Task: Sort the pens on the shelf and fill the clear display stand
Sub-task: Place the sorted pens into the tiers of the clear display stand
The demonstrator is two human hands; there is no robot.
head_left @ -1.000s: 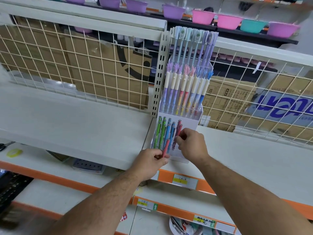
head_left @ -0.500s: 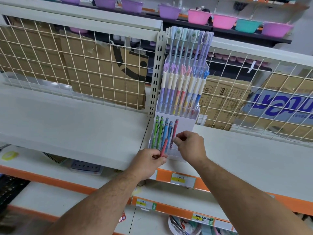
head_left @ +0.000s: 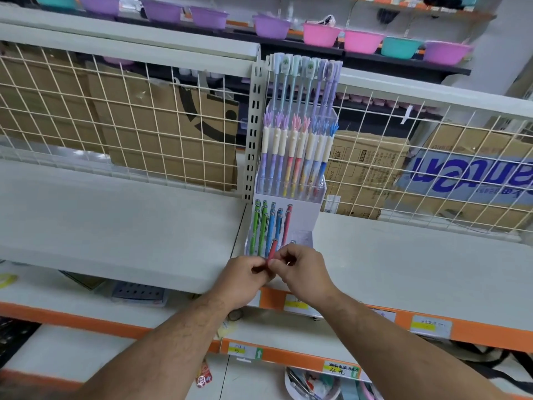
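A clear tiered display stand (head_left: 313,215) stands on the white shelf (head_left: 115,226) against the wire back. Its front tier holds green pens (head_left: 255,226), blue pens (head_left: 274,226) and one red pen (head_left: 287,223); the tiers behind hold pastel pens (head_left: 294,151) and tall pens (head_left: 302,85). Just below the front tier, my left hand (head_left: 245,281) grips a loose red pen (head_left: 272,249) by its lower end. My right hand (head_left: 302,272) pinches the same pen from the right. The stand's right front slots hold no pens.
Wire mesh panels (head_left: 129,116) back the shelf, with cardboard boxes (head_left: 366,174) behind. Coloured plastic bowls (head_left: 320,34) line a higher rack. Orange price rails (head_left: 418,327) edge the shelves below, where a tub of small items (head_left: 311,385) sits.
My right hand let go of the red pen standing in the front tier and dropped down and left, and it now pinches the red pen held in my left hand.
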